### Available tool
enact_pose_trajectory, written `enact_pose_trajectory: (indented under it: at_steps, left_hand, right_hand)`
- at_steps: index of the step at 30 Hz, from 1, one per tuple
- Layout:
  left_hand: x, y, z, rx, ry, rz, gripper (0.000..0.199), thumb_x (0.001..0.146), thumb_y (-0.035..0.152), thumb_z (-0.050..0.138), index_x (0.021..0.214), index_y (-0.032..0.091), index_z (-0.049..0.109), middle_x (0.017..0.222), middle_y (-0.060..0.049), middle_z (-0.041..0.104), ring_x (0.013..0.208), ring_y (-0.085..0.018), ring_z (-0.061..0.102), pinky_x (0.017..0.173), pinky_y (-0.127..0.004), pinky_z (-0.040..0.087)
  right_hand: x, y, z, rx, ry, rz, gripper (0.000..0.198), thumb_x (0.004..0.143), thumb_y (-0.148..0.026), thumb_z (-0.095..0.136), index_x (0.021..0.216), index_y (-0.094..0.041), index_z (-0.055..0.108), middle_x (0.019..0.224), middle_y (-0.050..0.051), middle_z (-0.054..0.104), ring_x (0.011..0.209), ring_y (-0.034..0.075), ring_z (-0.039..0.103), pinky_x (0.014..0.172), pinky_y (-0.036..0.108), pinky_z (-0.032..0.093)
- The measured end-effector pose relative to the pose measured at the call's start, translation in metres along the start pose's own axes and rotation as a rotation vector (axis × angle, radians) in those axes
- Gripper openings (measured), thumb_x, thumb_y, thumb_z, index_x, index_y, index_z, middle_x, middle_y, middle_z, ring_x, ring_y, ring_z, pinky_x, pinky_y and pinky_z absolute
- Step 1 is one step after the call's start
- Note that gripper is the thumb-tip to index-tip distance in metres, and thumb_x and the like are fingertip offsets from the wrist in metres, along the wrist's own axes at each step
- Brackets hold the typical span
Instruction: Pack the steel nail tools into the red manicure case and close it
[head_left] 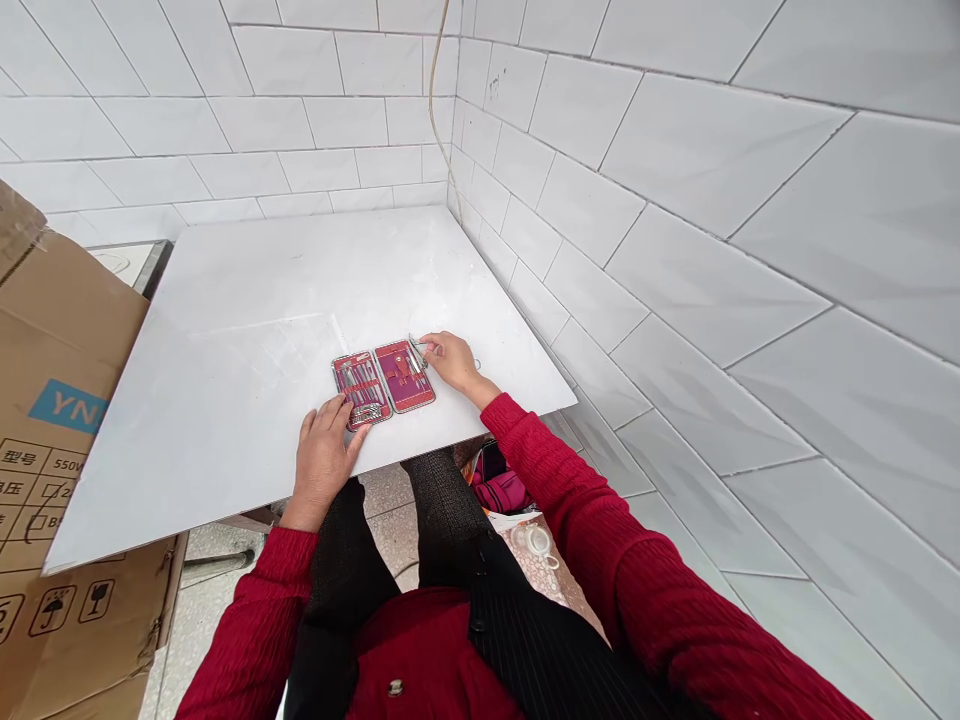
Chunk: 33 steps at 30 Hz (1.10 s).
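An open manicure case [406,402] with a red and purple lining lies on the white tabletop. Its left half holds several slim metal tools [363,385] in a row and nail clippers [367,413] along the near edge. More small tools sit in the right half. My left hand [324,447] grips the case's near left corner, thumb on the near edge and fingers at the left side. At the far right corner, my right hand [452,361] is closed in a pinch on a slim silver metal tool [417,343], partly hidden by the fingers.
The white tabletop [247,270] meets tiled walls at the back and right. A large cardboard box [67,330] stands against its left side. A cable [433,90] hangs in the corner. Below the right edge are a pink bag [501,492] and a whitish lidded item [534,540].
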<state>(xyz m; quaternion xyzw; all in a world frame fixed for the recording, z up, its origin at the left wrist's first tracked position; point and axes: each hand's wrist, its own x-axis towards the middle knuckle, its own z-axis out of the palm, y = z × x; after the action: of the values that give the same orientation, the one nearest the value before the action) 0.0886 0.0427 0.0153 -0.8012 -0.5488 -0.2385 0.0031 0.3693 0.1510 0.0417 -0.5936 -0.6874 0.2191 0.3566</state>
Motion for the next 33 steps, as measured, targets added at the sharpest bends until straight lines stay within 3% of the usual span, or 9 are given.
enact_pose_trajectory:
  at_steps: [5,13,19,33]
  left_hand:
    - [0.000,0.000,0.000,0.002,0.003,0.002,0.056,0.105,0.055,0.039,0.137,0.016,0.062,0.152,-0.019,0.059,0.140,-0.036,0.054,0.121,-0.056,0.035]
    - [0.000,0.000,0.001,0.001,0.020,0.011,0.057,0.106,0.055,0.038,0.136,0.014,0.063,0.150,-0.020,0.060,0.139,-0.035,0.056,0.121,-0.054,0.035]
    - [-0.001,-0.001,0.001,-0.010,0.023,0.017,0.056,0.105,0.055,0.040,0.136,0.014,0.062,0.150,-0.020,0.060,0.139,-0.035,0.055,0.121,-0.055,0.035]
    - [-0.001,-0.001,0.002,-0.014,0.030,0.019,0.053,0.105,0.053,0.041,0.137,0.015,0.062,0.150,-0.020,0.060,0.139,-0.035,0.055,0.121,-0.056,0.035]
  right_hand:
    - [-0.019,0.007,-0.007,-0.065,0.050,0.033,0.027,0.093,-0.016,0.059,0.113,-0.020,0.077,0.105,0.004,0.072,0.083,0.017,0.062,0.080,0.030,0.049]
    - [-0.047,0.030,0.004,-0.024,0.187,0.003,0.025,0.090,-0.014,0.060,0.106,-0.023,0.078,0.100,0.003,0.071,0.082,0.019,0.062,0.078,0.032,0.050]
    - [-0.046,0.041,0.010,0.026,0.275,0.043,0.018,0.088,-0.019,0.065,0.099,-0.022,0.078,0.097,0.004,0.071,0.080,0.020,0.061,0.076,0.034,0.051]
    - [-0.048,0.041,0.009,-0.011,0.280,0.046,0.016,0.087,-0.019,0.066,0.099,-0.021,0.077,0.094,0.005,0.071,0.085,0.022,0.062,0.080,0.035,0.049]
